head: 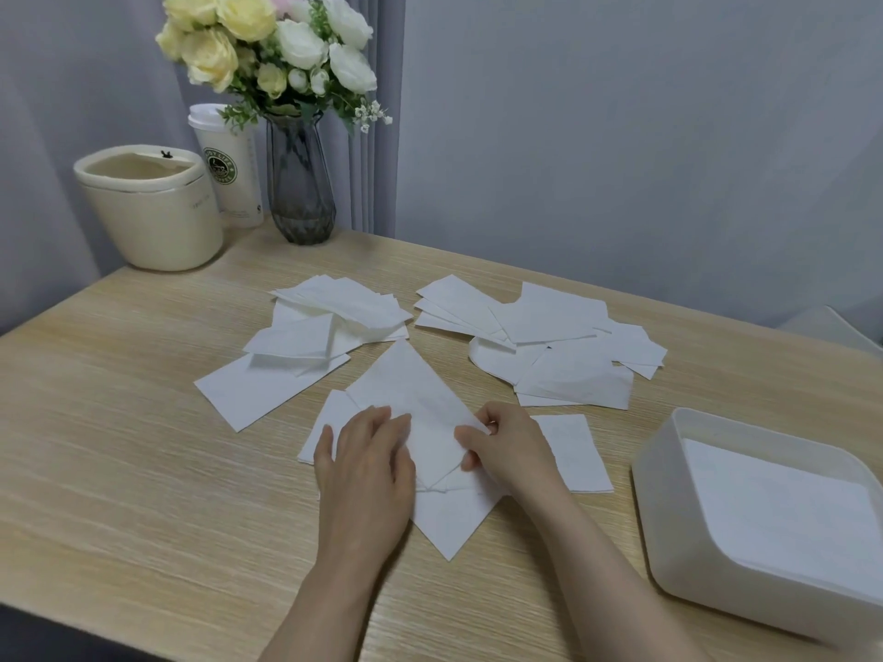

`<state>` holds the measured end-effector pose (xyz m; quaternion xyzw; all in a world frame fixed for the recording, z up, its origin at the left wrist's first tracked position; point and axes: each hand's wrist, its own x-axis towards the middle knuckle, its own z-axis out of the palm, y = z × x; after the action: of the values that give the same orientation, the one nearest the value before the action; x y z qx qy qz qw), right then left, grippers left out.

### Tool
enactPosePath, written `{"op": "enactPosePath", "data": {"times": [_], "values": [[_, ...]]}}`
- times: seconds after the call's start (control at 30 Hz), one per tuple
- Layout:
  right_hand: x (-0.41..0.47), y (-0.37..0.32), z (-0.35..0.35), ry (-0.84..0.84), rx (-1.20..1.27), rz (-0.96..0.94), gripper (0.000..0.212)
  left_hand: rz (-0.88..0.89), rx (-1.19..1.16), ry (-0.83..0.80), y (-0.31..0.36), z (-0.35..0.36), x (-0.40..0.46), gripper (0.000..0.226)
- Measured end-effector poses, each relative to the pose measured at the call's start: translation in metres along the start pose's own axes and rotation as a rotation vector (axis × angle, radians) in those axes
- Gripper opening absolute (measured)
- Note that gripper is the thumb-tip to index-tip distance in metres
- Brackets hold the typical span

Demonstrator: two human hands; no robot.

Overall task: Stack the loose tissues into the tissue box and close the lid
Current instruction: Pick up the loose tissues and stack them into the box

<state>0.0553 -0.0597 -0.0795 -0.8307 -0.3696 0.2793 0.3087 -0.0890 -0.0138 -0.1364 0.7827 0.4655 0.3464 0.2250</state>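
At the gathering step, the left hand (365, 463) presses flat on the near tissues (430, 422) on the desk (119, 398) while the right hand (501, 446) pinches one's edge; next, square them and carry them to the open tissue box (669, 494) at right.

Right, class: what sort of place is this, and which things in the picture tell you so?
Probably a home room or small study, though that is a guess. A wooden table stands against grey curtains, with a vase of flowers, a takeaway cup and a cream bin at its back.
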Motion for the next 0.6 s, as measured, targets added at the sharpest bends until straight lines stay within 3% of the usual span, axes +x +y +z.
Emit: {"op": "enactPosePath", "data": {"times": [0.17, 0.4, 0.6], "values": [[-0.007, 0.005, -0.007, 0.002, 0.222, 0.032, 0.014, -0.026, -0.017, 0.052, 0.002, -0.004, 0.001, 0.047], [-0.023, 0.018, -0.021, -0.099, 0.642, 0.137, 0.013, -0.081, -0.088, -0.061, 0.014, -0.015, 0.002, 0.052], [-0.032, 0.024, -0.011, -0.158, 0.75, 0.122, 0.012, -0.166, -0.583, -0.104, 0.038, -0.028, 0.008, 0.03]]}}
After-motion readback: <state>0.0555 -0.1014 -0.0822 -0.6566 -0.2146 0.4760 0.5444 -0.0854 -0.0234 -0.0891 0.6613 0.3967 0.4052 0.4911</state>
